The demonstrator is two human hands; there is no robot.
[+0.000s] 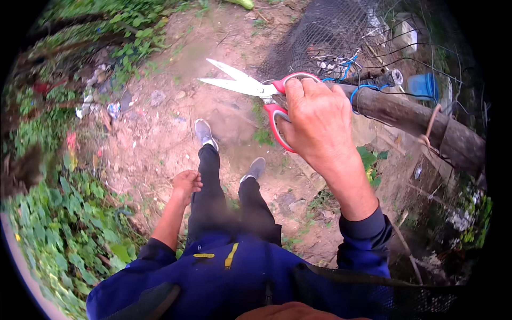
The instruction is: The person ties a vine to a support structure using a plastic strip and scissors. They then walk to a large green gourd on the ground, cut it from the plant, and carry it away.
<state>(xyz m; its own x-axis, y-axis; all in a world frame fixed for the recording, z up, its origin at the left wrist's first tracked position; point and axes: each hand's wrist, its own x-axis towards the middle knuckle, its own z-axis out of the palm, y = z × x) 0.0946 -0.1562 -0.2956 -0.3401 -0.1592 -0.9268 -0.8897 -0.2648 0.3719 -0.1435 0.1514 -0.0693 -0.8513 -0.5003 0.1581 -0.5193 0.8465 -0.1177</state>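
A pair of scissors (256, 87) with red handles and metal blades is held in my right hand (318, 120), fingers through the loops. The blades are spread and point to the left, above the dirt ground. To the right of that hand runs a bamboo or wooden pole (400, 108) with blue cord (356, 93) and wire around it. My left hand (187, 183) hangs beside my left leg with its fingers loosely curled; no object shows in it, though its palm side is partly hidden. Part of a long green fruit or vegetable (243, 3) lies on the ground at the top edge.
Black netting (316, 36) and loose wires lie at the upper right, near a blue plastic container (423, 86) and a pale block (406, 36). Leafy vines (72, 224) cover the lower left. Litter (114, 110) is scattered over the dirt at left.
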